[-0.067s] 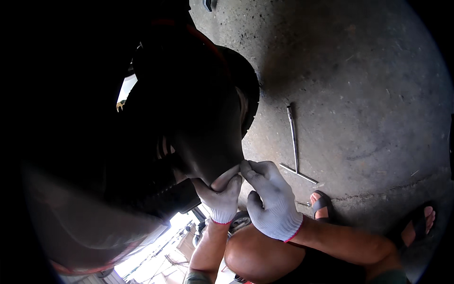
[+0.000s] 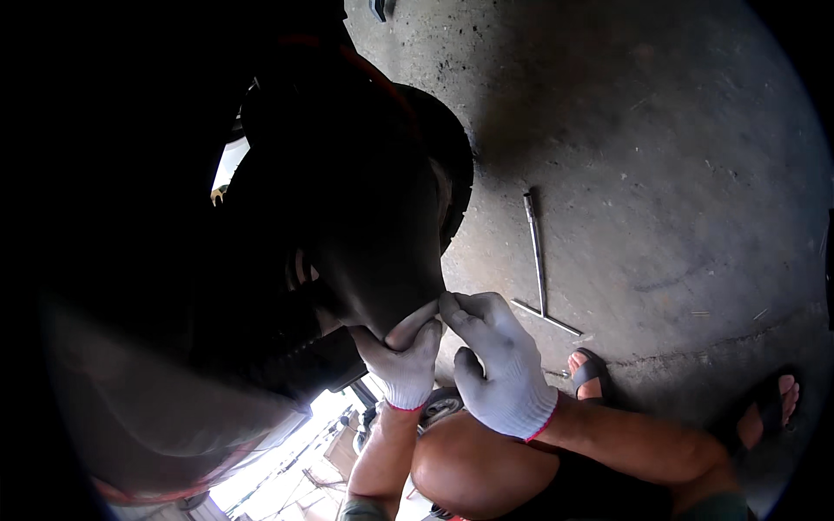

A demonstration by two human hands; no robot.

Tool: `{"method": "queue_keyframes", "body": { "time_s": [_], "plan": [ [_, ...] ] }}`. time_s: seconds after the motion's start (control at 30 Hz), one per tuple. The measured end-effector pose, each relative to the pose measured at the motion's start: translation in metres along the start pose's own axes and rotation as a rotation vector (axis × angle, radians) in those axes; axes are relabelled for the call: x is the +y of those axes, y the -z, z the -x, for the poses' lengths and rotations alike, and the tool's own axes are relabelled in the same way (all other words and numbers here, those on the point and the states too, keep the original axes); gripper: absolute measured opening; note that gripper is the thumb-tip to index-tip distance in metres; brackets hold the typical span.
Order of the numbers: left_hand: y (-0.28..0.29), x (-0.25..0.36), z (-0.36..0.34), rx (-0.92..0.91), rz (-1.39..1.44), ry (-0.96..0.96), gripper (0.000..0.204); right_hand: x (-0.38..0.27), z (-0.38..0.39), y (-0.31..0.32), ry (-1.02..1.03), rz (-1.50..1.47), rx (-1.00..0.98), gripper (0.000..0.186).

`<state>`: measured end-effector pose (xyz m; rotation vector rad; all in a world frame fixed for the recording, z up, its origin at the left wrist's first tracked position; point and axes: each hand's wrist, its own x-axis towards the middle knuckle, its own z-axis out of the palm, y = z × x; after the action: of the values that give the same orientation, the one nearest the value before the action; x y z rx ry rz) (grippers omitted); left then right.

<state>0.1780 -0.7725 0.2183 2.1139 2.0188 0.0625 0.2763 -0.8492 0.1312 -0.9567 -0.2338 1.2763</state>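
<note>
Both my hands wear white knitted gloves with red-edged cuffs. They work at the lower edge of a smooth dark panel point(image 2: 373, 278) in front of a round, tyre-like dark shape point(image 2: 459, 165). My left hand point(image 2: 404, 365) is closed on that edge, with its thumb and fingers pinching a paler, folded-looking strip. Close beside it, my right hand point(image 2: 504, 360) presses its fingertips to the panel's corner, the thumb bent inward. Deep shadow hides most of the panel, and whether the right fingers hold something small cannot be made out.
A T-shaped metal wrench point(image 2: 539, 260) lies on the concrete floor point(image 2: 660, 191) to the right. My sandalled feet point(image 2: 589, 373) are below it. A large vehicle body point(image 2: 174, 399) fills the left side. A dark object point(image 2: 378, 9) sits at the top edge.
</note>
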Motion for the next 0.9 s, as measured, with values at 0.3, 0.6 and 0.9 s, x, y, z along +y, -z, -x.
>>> {"method": "queue_keyframes", "body": {
  "time_s": [0.3, 0.6, 0.9],
  "plan": [
    [-0.002, -0.027, -0.001, 0.112, 0.012, -0.135, 0.094, 0.066, -0.046, 0.009, -0.263, -0.639, -0.370, 0.062],
    [-0.005, -0.016, 0.002, 0.131, 0.096, -0.118, 0.095, 0.076, -0.044, -0.008, -0.185, -0.603, -0.378, 0.075],
    [0.003, -0.018, 0.002, 0.014, -0.017, -0.060, 0.098, 0.072, -0.048, -0.007, -0.161, -0.618, -0.365, 0.069]
  ]
}}
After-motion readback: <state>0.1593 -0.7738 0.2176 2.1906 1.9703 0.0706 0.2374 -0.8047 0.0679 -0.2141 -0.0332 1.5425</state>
